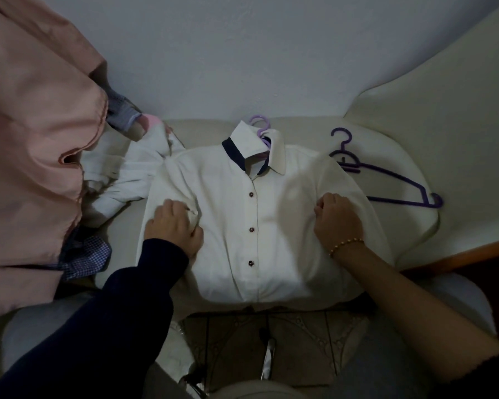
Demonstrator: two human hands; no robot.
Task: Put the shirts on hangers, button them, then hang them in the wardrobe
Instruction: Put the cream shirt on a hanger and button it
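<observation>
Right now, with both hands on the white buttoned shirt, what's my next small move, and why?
Probably release the white navy-collared shirt and take the lilac plastic hanger's hook: three buttons look fastened, so it seems ready to lift.

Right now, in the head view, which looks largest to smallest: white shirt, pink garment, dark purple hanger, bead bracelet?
1. white shirt and pink garment: alike; the garment is nearer and cut off, so unranked.
2. dark purple hanger
3. bead bracelet

Dim light. Pale wall (271,53) beyond the fingers (170,210) — cream upholstered seat (444,125) under and right of them, patterned tiled floor (300,341) nearer.
</observation>
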